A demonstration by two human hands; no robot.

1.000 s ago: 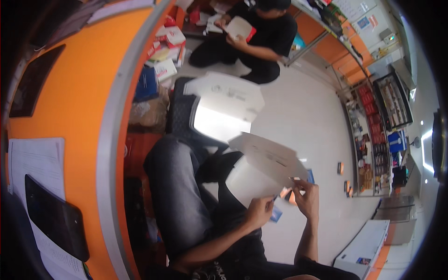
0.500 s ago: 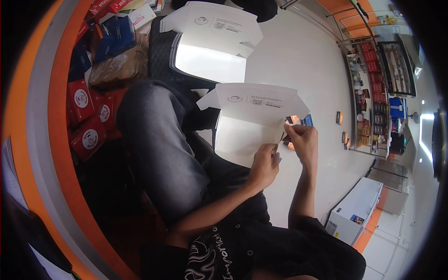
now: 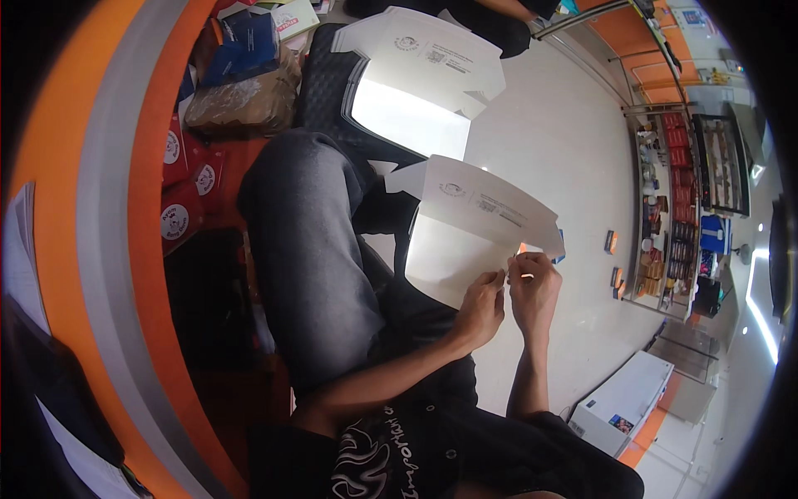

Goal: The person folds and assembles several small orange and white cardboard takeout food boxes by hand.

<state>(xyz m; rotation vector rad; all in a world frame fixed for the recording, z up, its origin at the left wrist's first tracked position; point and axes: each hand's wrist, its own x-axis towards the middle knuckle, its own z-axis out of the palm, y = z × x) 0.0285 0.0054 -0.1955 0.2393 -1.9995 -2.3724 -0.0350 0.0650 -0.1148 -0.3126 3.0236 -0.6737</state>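
Observation:
A white cardboard box [image 3: 457, 249], partly folded with its printed lid flap raised, rests over my lap. My left hand [image 3: 479, 312] is closed at the box's near right edge, fingertips pinched on the cardboard. Close beside it my right hand [image 3: 536, 291] pinches the right side flap near the corner. The two sets of fingertips nearly meet, and the exact fold between them is hidden. Beyond it, a nested stack of similar white boxes [image 3: 407, 104] lies on a dark quilted seat [image 3: 322, 100].
At left are red packages [image 3: 177, 218], a plastic-wrapped brown bundle [image 3: 245, 104] and blue packets [image 3: 245, 46]. Another person's arm [image 3: 509, 8] shows at the top. A white chest freezer [image 3: 628, 391] and stocked shelves [image 3: 665, 208] stand at right. Small orange boxes [image 3: 612, 242] lie on the floor.
The view has shifted, so most things appear further right. My right hand has come down and closer to my left at the box's corner. The lid flap now slants more to the right.

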